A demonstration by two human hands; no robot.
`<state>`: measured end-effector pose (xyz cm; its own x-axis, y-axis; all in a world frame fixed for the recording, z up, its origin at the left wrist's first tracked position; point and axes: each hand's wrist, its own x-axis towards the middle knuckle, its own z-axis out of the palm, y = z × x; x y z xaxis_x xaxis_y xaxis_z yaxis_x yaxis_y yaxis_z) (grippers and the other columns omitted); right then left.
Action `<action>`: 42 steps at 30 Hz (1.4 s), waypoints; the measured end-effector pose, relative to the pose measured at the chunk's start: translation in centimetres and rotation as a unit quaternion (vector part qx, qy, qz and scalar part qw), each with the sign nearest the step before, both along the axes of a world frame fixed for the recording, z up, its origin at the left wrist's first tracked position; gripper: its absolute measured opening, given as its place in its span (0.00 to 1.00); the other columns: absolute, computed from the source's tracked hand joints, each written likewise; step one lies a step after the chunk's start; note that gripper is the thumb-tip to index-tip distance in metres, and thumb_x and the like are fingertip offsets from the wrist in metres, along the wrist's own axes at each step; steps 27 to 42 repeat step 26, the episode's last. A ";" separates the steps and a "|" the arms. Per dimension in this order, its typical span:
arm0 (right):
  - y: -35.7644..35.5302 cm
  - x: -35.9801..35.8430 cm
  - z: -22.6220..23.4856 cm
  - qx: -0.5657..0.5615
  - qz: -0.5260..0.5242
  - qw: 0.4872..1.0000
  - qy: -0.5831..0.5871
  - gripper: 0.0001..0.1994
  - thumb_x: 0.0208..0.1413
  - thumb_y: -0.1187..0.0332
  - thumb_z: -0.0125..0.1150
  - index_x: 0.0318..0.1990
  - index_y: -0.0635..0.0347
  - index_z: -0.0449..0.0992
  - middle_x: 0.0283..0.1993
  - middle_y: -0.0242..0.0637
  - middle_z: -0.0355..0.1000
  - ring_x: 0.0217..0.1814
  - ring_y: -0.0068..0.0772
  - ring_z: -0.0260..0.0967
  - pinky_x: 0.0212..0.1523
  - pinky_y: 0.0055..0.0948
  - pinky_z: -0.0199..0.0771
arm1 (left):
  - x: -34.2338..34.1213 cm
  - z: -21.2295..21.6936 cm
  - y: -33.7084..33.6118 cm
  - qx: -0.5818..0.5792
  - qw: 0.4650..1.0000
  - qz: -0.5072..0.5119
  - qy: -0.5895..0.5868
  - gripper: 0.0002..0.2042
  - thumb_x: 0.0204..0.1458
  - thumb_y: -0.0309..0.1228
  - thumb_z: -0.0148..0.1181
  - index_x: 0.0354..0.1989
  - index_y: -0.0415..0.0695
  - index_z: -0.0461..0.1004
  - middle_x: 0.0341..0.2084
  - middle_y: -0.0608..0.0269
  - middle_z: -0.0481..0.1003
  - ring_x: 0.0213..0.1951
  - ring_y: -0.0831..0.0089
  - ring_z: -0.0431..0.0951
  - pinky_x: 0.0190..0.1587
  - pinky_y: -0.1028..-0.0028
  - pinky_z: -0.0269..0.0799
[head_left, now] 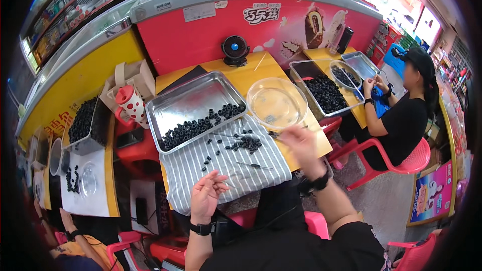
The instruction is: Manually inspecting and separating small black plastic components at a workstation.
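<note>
My left hand (207,195) is over the near edge of a grey-and-white striped cloth (191,180), its fingers pinched together; what they hold, if anything, is too small to name. My right hand (303,146) is smeared by motion above the cloth's right edge, near small dark bits on the yellow table, so its fingers cannot be read. On the cloth lie a loose pile of small black parts (249,143) and a thin metal needle-like tool (254,165) with a black piece on it. Beyond, a metal tray (196,98) holds many small black ring-shaped parts (188,131).
A clear round dish (277,86) stands right of the tray, and a small black fan (235,50) behind. At left are a red polka-dot cup (131,104) and a phone (129,138). A co-worker (409,103) sits at right by a bin of black parts (326,94); another person's hand shows lower left.
</note>
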<state>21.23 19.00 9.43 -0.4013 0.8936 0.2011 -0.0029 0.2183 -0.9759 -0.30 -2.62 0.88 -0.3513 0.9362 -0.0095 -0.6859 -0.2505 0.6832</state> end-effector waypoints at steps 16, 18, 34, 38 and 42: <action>-3.6 -5.9 -2.9 0.047 0.214 0.960 -0.176 0.08 0.54 0.73 0.65 0.40 0.66 0.78 0.29 0.34 0.75 0.30 0.21 0.71 0.30 0.23 0.69 | -1.6 -2.3 -1.1 0.019 0.995 -0.015 -0.095 0.11 0.64 0.30 0.51 0.43 0.34 0.76 0.37 0.54 0.79 0.38 0.68 0.81 0.45 0.71 0.77; -4.5 -8.8 -1.8 0.187 0.269 0.914 -0.239 0.10 0.50 0.72 0.66 0.40 0.65 0.77 0.32 0.43 0.73 0.31 0.39 0.74 0.32 0.33 0.72 | -1.7 -2.3 -1.0 0.031 0.993 -0.019 -0.108 0.11 0.64 0.29 0.51 0.43 0.33 0.76 0.37 0.55 0.79 0.37 0.69 0.81 0.45 0.71 0.78; -4.4 -15.6 -4.1 0.384 0.260 0.804 -0.372 0.14 0.46 0.74 0.65 0.43 0.62 0.77 0.39 0.47 0.69 0.44 0.53 0.69 0.43 0.43 0.71 | -2.0 -2.7 -1.0 0.048 0.989 -0.013 -0.137 0.10 0.63 0.28 0.52 0.44 0.33 0.75 0.37 0.53 0.78 0.37 0.67 0.80 0.44 0.70 0.77; -4.4 -15.6 -4.1 0.384 0.260 0.804 -0.372 0.14 0.46 0.74 0.65 0.43 0.62 0.77 0.39 0.47 0.69 0.44 0.53 0.69 0.43 0.43 0.71 | -2.0 -2.7 -1.0 0.048 0.989 -0.013 -0.137 0.10 0.63 0.28 0.52 0.44 0.33 0.75 0.37 0.53 0.78 0.37 0.67 0.80 0.44 0.70 0.77; -4.4 -15.6 -4.1 0.384 0.260 0.804 -0.372 0.14 0.46 0.74 0.65 0.43 0.62 0.77 0.39 0.47 0.69 0.44 0.53 0.69 0.43 0.43 0.71 | -2.0 -2.7 -1.0 0.048 0.989 -0.013 -0.137 0.10 0.63 0.28 0.52 0.44 0.33 0.75 0.37 0.53 0.78 0.37 0.67 0.80 0.44 0.70 0.77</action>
